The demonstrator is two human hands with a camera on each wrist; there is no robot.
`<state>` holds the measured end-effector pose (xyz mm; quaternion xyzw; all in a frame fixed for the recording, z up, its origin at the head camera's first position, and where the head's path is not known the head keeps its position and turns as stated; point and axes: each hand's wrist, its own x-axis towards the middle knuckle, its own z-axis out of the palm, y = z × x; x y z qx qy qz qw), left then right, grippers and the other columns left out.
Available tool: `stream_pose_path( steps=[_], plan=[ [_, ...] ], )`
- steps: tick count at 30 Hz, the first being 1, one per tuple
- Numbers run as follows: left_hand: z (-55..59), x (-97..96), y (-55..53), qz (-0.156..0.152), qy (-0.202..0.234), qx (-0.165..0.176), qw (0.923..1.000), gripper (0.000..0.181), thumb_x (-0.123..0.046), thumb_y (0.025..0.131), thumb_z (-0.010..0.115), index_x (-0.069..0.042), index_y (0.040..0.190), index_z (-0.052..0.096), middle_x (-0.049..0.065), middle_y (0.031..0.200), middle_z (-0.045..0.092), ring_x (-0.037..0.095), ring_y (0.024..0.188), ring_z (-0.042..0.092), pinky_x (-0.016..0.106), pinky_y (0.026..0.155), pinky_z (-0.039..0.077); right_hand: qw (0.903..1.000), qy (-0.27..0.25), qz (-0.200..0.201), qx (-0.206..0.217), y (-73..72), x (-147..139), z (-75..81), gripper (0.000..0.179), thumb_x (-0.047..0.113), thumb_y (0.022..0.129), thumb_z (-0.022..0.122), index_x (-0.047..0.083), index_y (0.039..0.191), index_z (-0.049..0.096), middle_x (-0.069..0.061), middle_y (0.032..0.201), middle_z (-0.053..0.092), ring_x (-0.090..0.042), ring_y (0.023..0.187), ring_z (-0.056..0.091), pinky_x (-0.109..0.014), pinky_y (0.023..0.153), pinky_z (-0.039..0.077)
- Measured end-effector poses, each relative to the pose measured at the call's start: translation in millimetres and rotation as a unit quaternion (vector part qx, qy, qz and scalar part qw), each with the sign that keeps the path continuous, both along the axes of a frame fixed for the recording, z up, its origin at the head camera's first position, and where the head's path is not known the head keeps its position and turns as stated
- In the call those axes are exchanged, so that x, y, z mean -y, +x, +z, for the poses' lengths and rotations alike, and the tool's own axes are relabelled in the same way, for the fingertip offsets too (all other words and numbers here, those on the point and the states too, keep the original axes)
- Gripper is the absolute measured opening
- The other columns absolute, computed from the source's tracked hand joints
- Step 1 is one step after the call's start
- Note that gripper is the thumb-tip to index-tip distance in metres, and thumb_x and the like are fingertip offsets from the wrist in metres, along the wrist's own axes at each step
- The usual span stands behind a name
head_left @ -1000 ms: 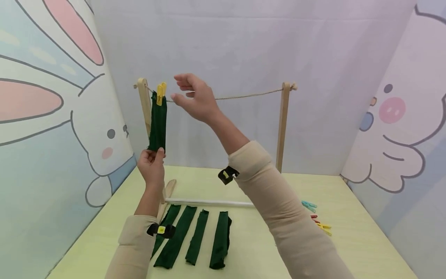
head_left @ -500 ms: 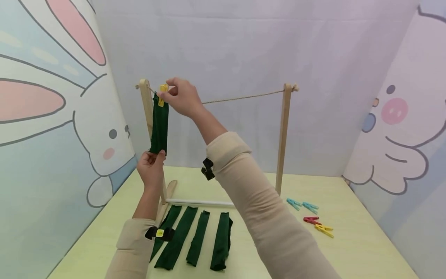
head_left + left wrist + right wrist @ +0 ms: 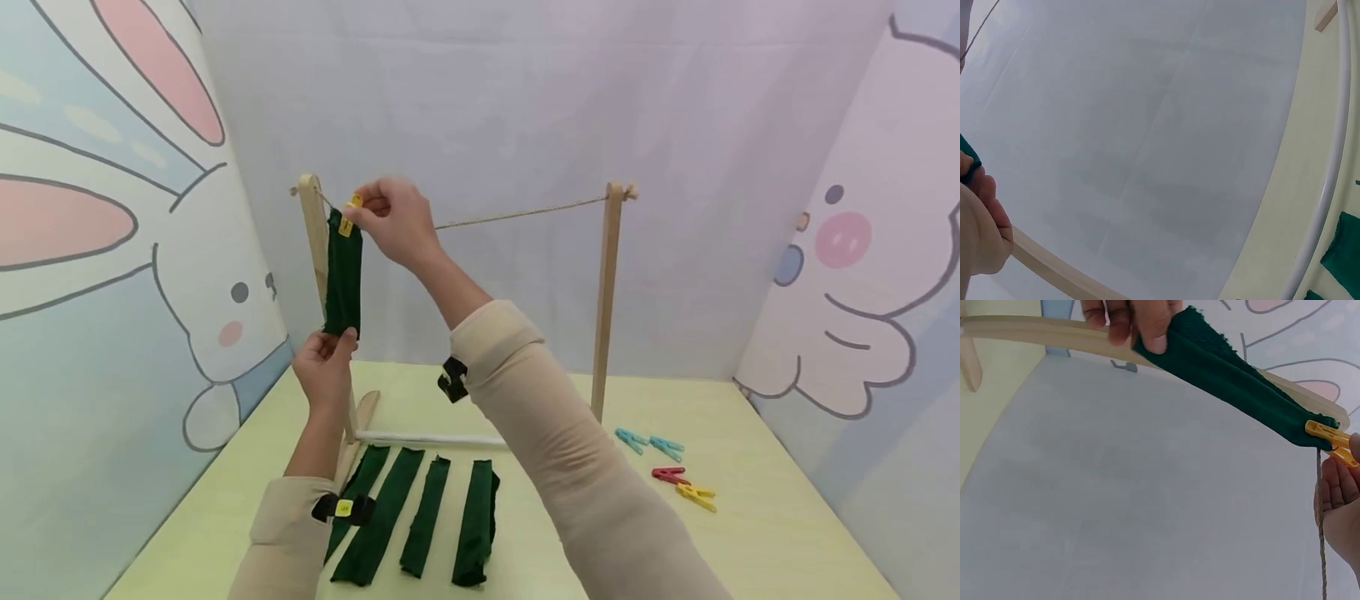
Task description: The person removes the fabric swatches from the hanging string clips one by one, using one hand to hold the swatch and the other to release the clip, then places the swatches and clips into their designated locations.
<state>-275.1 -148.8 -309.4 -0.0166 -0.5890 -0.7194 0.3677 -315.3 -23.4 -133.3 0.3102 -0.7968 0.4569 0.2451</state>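
Note:
A dark green cloth strip [image 3: 344, 279] hangs folded over the rope [image 3: 517, 214] near the left post. My left hand [image 3: 324, 367] pinches its lower end between thumb and fingers; the right wrist view shows this grip on the cloth [image 3: 1222, 381] too. At the top, my right hand [image 3: 397, 218] pinches a yellow clothespin [image 3: 349, 218], whose jaws sit over the cloth and the rope. In the left wrist view only part of the left hand [image 3: 985, 231] shows at the edge.
Several green strips [image 3: 382, 517] lie side by side on the table [image 3: 555, 517]. To the right lie two blue clothespins [image 3: 666, 447], a red clothespin [image 3: 670, 475] and another yellow clothespin [image 3: 697, 497]. Wooden posts [image 3: 608, 300] and a white bar [image 3: 435, 437] form the frame.
My right hand has moved left from beside the rope and taken hold of the yellow clothespin on the cloth. My left hand keeps its pinch on the cloth's lower end.

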Motion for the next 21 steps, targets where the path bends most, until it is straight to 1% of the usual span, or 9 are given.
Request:
stream_pose_path(
  steps=[3, 6, 9, 12, 15, 17, 19, 21],
  plan=[
    [-4.7, 0.5, -4.9, 0.003, 0.014, 0.011, 0.9998, 0.019, -0.018, 0.084, 0.07, 0.001, 0.086, 0.066, -0.001, 0.07, 0.063, 0.011, 0.067, 0.06, 0.021, 0.064, 0.045, 0.9994, -0.022, 0.001, -0.025, 2.4, -2.8, -4.2, 0.023, 0.017, 0.087, 0.067, 0.001, 0.103, 0.065, -0.005, 0.093, 0.067, -0.009, 0.08, 0.061, -0.015, 0.07, 0.045],
    [-4.5, -1.2, -6.5, 0.001, 0.019, -0.003, 0.9998, 0.026, -0.022, 0.084, 0.071, 0.003, 0.088, 0.066, 0.0, 0.07, 0.064, 0.012, 0.068, 0.061, 0.022, 0.065, 0.046, 0.9969, -0.058, 0.009, -0.053, 4.8, -4.0, -3.4, 0.021, 0.015, 0.086, 0.068, 0.0, 0.1, 0.067, -0.006, 0.09, 0.069, -0.009, 0.076, 0.062, -0.016, 0.068, 0.046],
    [-3.3, -4.5, -5.0, -0.006, 0.023, -0.009, 0.9997, 0.026, -0.021, 0.084, 0.071, 0.004, 0.084, 0.065, -0.001, 0.068, 0.064, 0.013, 0.067, 0.061, 0.023, 0.064, 0.046, 0.9932, -0.092, 0.015, -0.069, 6.5, -5.0, -1.0, 0.019, 0.013, 0.085, 0.069, -0.001, 0.097, 0.068, -0.007, 0.087, 0.069, -0.008, 0.074, 0.063, -0.017, 0.067, 0.047],
    [-3.7, -7.7, -2.0, -0.015, 0.025, -0.003, 0.9996, 0.022, -0.018, 0.084, 0.071, 0.001, 0.076, 0.065, -0.001, 0.065, 0.064, 0.012, 0.065, 0.061, 0.023, 0.062, 0.046, 0.9891, -0.129, 0.012, -0.07, 5.3, -7.0, 0.7, 0.018, 0.011, 0.084, 0.07, -0.002, 0.096, 0.068, -0.008, 0.086, 0.068, -0.009, 0.074, 0.063, -0.018, 0.066, 0.047],
    [-5.2, -10.8, 0.2, -0.033, 0.029, -0.004, 0.999, 0.02, -0.016, 0.084, 0.07, -0.002, 0.071, 0.065, -0.001, 0.063, 0.064, 0.012, 0.064, 0.061, 0.024, 0.062, 0.046, 0.9838, -0.17, 0.008, -0.058, 4.6, -10.0, 1.9, 0.016, 0.01, 0.084, 0.07, -0.002, 0.095, 0.068, -0.008, 0.086, 0.068, -0.01, 0.076, 0.062, -0.018, 0.067, 0.048],
    [-5.8, -12.4, 0.9, -0.051, 0.031, -0.007, 0.9982, 0.021, -0.015, 0.085, 0.07, -0.003, 0.068, 0.064, -0.001, 0.062, 0.064, 0.012, 0.064, 0.061, 0.024, 0.063, 0.046, 0.9785, -0.199, 0.012, -0.055, 5.5, -13.2, 2.9, 0.015, 0.009, 0.083, 0.07, -0.003, 0.094, 0.068, -0.008, 0.085, 0.067, -0.012, 0.075, 0.062, -0.019, 0.067, 0.048],
    [-6.2, -14.6, 1.3, -0.069, 0.029, -0.008, 0.9972, 0.022, -0.016, 0.085, 0.069, -0.004, 0.068, 0.064, -0.001, 0.063, 0.064, 0.012, 0.064, 0.061, 0.024, 0.063, 0.046, 0.9728, -0.223, 0.018, -0.06, 8.5, -18.4, 3.5, 0.015, 0.007, 0.083, 0.07, -0.004, 0.093, 0.068, -0.01, 0.084, 0.067, -0.014, 0.074, 0.062, -0.021, 0.067, 0.049],
    [-6.0, -17.2, 1.9, -0.088, 0.027, -0.005, 0.9958, 0.021, -0.016, 0.086, 0.068, -0.004, 0.069, 0.064, 0.0, 0.065, 0.064, 0.013, 0.064, 0.061, 0.025, 0.064, 0.047, 0.9693, -0.235, 0.029, -0.066, 12.8, -25.7, 2.5, 0.015, 0.006, 0.083, 0.07, -0.004, 0.093, 0.067, -0.011, 0.085, 0.067, -0.015, 0.075, 0.061, -0.022, 0.066, 0.049]
  ],
)
